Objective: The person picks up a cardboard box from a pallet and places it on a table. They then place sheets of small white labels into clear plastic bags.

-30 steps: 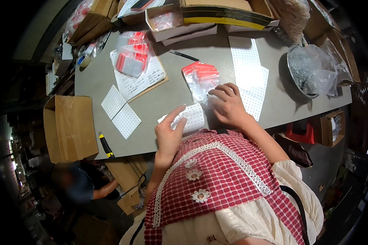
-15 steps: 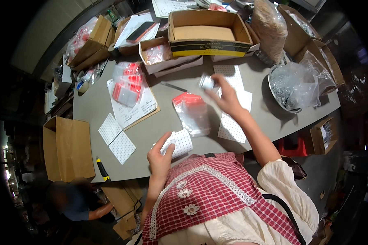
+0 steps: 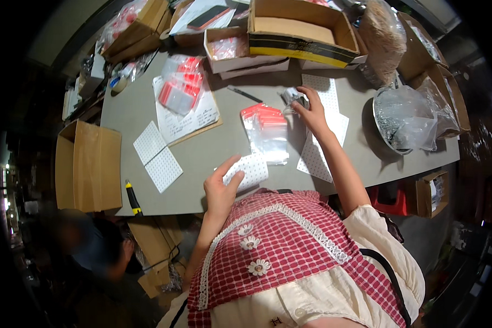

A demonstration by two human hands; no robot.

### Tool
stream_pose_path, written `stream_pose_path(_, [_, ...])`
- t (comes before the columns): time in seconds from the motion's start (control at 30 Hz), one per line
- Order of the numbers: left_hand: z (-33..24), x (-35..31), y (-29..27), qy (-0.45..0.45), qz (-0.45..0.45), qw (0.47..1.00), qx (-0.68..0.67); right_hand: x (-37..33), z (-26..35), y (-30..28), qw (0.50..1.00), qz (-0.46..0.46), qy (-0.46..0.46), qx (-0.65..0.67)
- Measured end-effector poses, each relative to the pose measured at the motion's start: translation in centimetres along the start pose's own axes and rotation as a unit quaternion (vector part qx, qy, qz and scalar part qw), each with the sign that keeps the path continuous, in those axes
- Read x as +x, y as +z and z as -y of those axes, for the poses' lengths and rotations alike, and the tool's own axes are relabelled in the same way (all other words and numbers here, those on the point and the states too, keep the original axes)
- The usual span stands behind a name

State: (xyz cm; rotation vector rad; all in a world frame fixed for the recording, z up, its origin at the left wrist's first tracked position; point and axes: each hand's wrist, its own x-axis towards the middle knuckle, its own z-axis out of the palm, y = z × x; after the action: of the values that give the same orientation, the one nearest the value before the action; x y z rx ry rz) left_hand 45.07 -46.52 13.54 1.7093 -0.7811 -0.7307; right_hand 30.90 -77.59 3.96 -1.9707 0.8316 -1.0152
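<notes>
My left hand (image 3: pixel 221 183) grips a curled white sheet of small printed labels (image 3: pixel 251 170) near the table's front edge, thumb on top. Farther to the right, the fingers and thumb of my right hand (image 3: pixel 313 112) close around a small clear packet (image 3: pixel 291 97) with something greyish inside, too small to make out. Between my hands lies a fanned stack of clear zip bags with red tops (image 3: pixel 270 134). White label sheets (image 3: pixel 315 150) lie beneath my right forearm. Another pair of label sheets (image 3: pixel 158 157) rests on the table to the left.
Red-topped bags (image 3: pixel 181 90) lie on a clipboard (image 3: pixel 202 116) beside a black pen (image 3: pixel 245 94). Cardboard boxes (image 3: pixel 300 49) line the back. A metal bowl (image 3: pixel 385 134) holds plastic-bagged metal parts. A yellow-black cutter (image 3: pixel 132 198) lies front left. Another person (image 3: pixel 93 246) is below left.
The whole view has shifted, so the table things appear higher and farther right. My right hand, with the packet, has moved only slightly over the table. My left hand still holds its sheet.
</notes>
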Motion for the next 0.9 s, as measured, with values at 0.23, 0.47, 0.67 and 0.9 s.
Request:
stream_pose_path(0.23, [1.6, 0.5, 0.3, 0.022, 0.010, 0.999, -0.041, -7.7, 13.6, 0.5, 0.948, 0.236, -0.215, 0.003])
stream_pose_path(0.47, [1.3, 0.7, 0.7, -0.005, 0.057, 0.997, -0.060, -9.8, 13.7, 1.2, 0.941, 0.267, -0.210, -0.010])
stream_pose_path(0.67, [1.7, 0.7, 1.0, -0.027, 0.046, 0.996, -0.073, -10.4, 13.3, 1.4, 0.957, 0.260, -0.127, 0.027])
stream_pose_path(0.9, [1.3, 0.7, 0.9, -0.030, 0.034, 0.996, -0.078, -10.5, 13.0, 1.3, 0.968, 0.217, -0.122, 0.024])
